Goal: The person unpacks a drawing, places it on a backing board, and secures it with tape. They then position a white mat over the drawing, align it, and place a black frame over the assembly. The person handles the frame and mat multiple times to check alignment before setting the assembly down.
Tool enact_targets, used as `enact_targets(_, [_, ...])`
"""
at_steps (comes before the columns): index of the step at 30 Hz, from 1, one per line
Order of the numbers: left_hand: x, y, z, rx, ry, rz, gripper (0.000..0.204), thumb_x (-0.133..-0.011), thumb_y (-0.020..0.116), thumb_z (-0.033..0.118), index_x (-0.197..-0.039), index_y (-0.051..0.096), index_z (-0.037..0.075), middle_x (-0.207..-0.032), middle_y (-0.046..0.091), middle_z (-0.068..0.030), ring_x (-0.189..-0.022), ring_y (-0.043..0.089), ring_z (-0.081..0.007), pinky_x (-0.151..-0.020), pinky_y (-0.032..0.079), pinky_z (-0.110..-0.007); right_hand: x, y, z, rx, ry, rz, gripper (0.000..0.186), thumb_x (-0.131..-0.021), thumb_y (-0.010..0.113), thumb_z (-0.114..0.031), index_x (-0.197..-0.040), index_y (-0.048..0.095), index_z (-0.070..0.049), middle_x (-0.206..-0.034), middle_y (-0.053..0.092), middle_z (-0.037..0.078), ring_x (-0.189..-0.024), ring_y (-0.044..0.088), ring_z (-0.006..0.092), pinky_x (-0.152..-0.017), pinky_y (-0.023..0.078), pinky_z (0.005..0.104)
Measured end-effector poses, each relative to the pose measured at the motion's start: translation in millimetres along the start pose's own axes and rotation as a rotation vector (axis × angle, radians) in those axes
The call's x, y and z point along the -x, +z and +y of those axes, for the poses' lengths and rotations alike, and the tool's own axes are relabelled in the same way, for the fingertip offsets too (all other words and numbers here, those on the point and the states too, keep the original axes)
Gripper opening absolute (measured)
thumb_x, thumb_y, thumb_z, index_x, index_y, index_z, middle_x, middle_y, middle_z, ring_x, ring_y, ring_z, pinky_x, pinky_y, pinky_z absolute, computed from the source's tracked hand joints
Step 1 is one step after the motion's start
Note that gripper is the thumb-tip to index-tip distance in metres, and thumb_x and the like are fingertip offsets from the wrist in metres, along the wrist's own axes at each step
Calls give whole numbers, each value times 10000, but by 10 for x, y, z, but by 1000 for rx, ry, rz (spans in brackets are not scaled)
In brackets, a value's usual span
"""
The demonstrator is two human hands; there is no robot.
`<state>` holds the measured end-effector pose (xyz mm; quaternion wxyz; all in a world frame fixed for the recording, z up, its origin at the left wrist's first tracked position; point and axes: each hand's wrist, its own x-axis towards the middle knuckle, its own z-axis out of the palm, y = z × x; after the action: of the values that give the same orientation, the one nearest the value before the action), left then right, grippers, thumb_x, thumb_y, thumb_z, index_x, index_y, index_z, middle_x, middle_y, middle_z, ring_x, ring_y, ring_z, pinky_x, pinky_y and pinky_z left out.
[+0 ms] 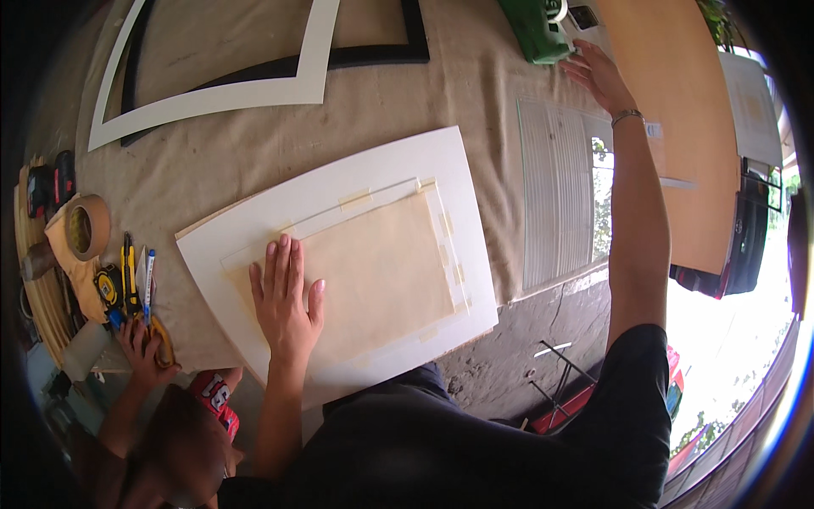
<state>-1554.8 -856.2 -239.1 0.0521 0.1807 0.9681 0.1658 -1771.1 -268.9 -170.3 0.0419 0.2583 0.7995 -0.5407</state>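
Observation:
My left hand [287,293] lies flat, fingers outstretched, on the left part of a tan sheet [381,267]. Strips of pale tape run along that sheet's edges on a large white board [199,250], which sits tilted at the table's near edge. At the far right, my right hand [600,78] reaches out with fingers extended and apart. Its fingertips are at the near end of a green tape dispenser [534,34] with a white roll; whether they touch it or a tape end is too small to tell.
A white mat frame [212,97] overlaps a black one [381,55] at the far left. Glass panes [555,195] lie on the right. At left are a brown tape roll [89,227], a tape measure [108,287], cutters and a pen. Another person's hand [142,352] touches yellow-handled scissors.

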Motion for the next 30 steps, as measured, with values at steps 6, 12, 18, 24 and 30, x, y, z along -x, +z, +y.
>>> enact_targets(6, [14, 7, 9, 25, -27, -7, 584, -954, 553, 269, -1488, 433, 66, -1533, 436, -115, -1431, 388, -313, -1178, 240, -545, -328, -178, -54, -59, 192, -142, 407, -1065, 462, -255, -1356, 454, 29, -1324, 526, 174, -1135, 637, 262, -977, 548, 314])
enact_targets(12, [-22, 22, 54, 32, -51, -3, 546, -957, 546, 251, -1464, 468, 63, -1505, 475, -115, -1409, 422, -309, -1177, 244, -543, -257, -346, 81, -366, 143, -198, 266, -1027, 532, -139, -1196, 543, 66, -1281, 551, 190, -1105, 648, 343, -1012, 550, 359])
enact_targets(18, [-49, 86, 103, 46, -62, 82, 502, -948, 562, 213, -1424, 514, 60, -1497, 485, -108, -1402, 433, -297, -1169, 255, -541, -200, -84, 641, 882, -384, 431, 195, -929, 600, -100, -1095, 645, -9, -1110, 685, 166, -1007, 686, 329, -870, 543, 415])
enact_targets(24, [-39, 9, 129, 54, -125, 148, 462, -925, 604, 193, -1380, 571, 119, -1432, 524, -118, -1326, 488, -330, -1125, 328, -526, 139, 48, 1129, 565, -381, 502, 224, -901, 684, -192, -1032, 741, -20, -862, 738, 97, -716, 675, 168, -668, 528, 307])
enact_targets(30, [11, 138, 126, 36, -166, 281, 449, -900, 666, 263, -1338, 602, 185, -1384, 528, -104, -1278, 499, -333, -1084, 371, -532, 1852, 2104, -9, 264, -332, -284, 376, -909, 664, 18, -1275, 659, -69, -932, 712, 37, -803, 670, 98, -715, 572, 255])
